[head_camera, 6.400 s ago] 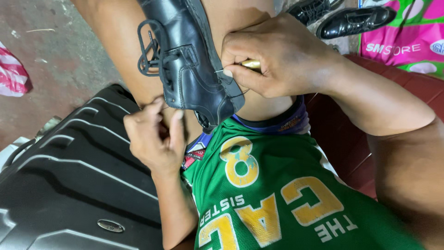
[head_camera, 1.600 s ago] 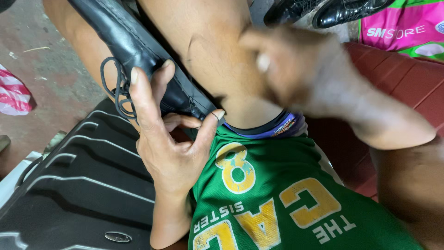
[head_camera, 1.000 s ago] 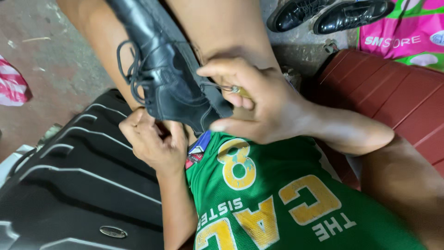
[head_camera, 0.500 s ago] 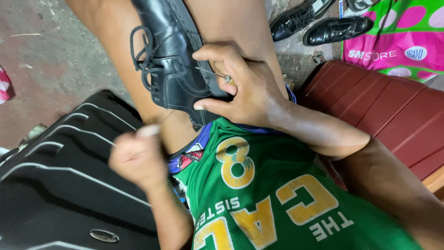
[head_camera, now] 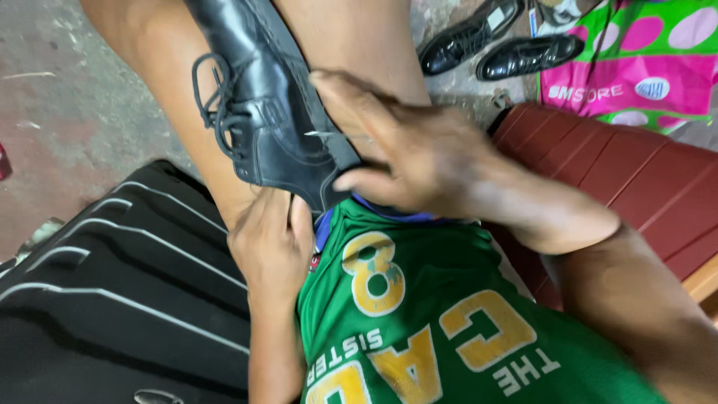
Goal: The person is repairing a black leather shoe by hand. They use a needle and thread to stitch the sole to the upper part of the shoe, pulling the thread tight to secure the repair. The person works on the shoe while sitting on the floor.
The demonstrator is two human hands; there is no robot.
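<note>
- My left hand [head_camera: 271,243] cups the heel of the black leather lace-up shoe [head_camera: 265,120] on my lap, fingers closed under it.
- My right hand [head_camera: 419,153] presses its side, fingers extended.

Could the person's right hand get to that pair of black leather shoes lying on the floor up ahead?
Probably yes, with a stretch. The right hand rests on the black laced leather shoe on the lap; the pair of black shoes lies beyond on the floor, and nothing stands between them.

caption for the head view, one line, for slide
Left hand braces black lace-up shoe on lap; right hand rests on its side.
</note>
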